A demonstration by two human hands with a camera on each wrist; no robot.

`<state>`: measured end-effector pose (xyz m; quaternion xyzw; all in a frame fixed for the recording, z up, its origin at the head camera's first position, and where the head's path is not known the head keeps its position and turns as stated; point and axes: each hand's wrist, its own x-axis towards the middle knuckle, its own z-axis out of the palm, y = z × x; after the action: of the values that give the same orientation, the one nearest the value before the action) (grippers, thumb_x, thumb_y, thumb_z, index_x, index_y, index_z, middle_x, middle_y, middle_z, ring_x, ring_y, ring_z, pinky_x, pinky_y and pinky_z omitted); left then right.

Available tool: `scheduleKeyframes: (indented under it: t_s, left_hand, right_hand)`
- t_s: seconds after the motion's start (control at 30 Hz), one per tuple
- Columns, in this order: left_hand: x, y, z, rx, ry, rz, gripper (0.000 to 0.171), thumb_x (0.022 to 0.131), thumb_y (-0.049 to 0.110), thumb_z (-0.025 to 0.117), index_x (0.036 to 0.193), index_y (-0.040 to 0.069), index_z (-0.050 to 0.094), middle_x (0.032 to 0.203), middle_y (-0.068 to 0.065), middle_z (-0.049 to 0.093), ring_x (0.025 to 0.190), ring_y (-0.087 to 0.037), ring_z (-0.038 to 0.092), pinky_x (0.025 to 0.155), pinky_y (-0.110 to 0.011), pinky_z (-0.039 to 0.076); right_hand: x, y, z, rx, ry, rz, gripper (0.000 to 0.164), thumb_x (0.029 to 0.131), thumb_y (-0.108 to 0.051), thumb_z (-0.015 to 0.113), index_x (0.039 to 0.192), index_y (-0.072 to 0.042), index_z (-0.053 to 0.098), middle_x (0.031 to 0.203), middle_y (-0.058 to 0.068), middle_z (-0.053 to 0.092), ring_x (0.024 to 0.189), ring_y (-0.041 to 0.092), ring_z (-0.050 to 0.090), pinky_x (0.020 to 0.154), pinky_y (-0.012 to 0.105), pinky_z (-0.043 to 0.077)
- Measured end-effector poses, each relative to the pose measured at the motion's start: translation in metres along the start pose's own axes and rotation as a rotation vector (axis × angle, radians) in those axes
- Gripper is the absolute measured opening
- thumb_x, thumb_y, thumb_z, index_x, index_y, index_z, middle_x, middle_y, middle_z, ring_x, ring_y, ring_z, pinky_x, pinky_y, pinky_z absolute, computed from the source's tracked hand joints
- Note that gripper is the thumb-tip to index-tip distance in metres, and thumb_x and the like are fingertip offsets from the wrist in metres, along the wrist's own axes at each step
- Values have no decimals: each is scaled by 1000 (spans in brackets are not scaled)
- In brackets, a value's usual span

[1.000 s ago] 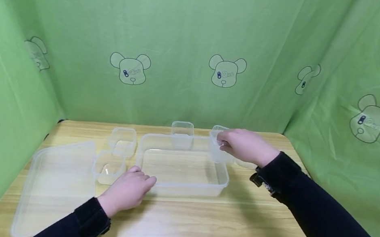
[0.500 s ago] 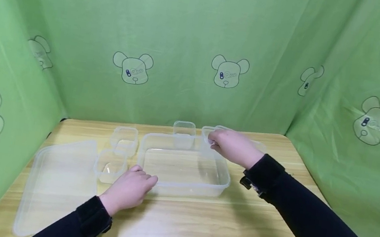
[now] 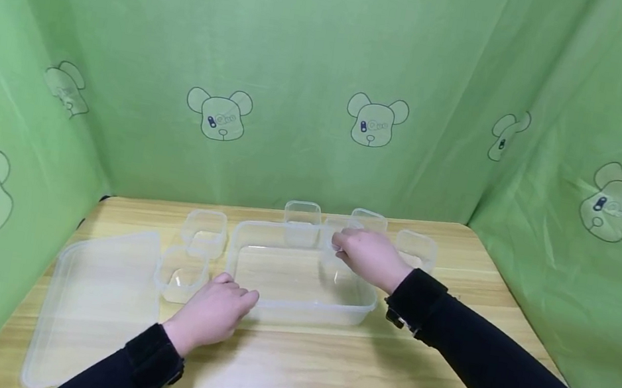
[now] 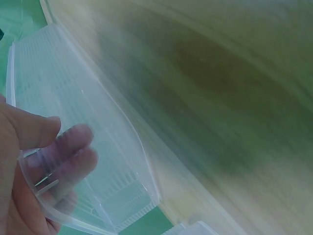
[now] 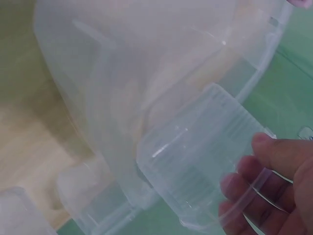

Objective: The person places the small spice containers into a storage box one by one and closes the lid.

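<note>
Starting at the left: the left hand (image 3: 215,310) is clamped on the near rim of the large, translucent, rectangular plastic box (image 3: 305,314), by its left corner. Light, steady pressure should do it, I'd judge; thin plastic may flex or slide on the pale wooden worktop (image 3: 307,381). Across to the right hand (image 3: 369,256), well apart from its partner, pinching the rim of a small, square, translucent plastic tub (image 5: 190,156) at the box's far right corner; touching or just above, I can't tell! Tub level, fingertips off the box's walls: that's probably the neat way.

Containers now! Left of the box, a flat translucent plastic lid (image 3: 94,309), then a nearer left tub (image 3: 176,291) and a farther left tub (image 3: 204,250), nothing showing in either. The box's own floor shows bare. Behind it, a rear tub (image 3: 303,216) and a rear right tub (image 3: 370,219); right of it, a far-right tub (image 3: 418,245). No contents visible there, though the right arm's side is partly hidden.
</note>
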<state>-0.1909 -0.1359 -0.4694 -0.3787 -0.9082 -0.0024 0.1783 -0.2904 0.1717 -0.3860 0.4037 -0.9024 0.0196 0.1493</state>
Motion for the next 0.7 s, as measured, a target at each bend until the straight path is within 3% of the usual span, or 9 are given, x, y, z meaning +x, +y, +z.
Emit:
scheduleKeyframes:
  t_s: [0.33,0.7]
  left_hand:
    - [0,0,0,0,-1,-2,28,87,6,64,78,17,41,57,10,35,55,-13,48,79,-31,41]
    - [1,2,-2,-9,-8,-14,29,87,5,64,77,18,40,57,10,33,53,-12,42,78,-31,40]
  right_hand:
    - [-2,-4,21,-40,-17,2,23,81,-9,81,81,-13,59,76,-1,59,71,22,65,59,38,55]
    - [-5,-2,39,-45,-58,-8,23,82,-6,79,78,-13,58,74,-1,59,68,21,64,57,35,53]
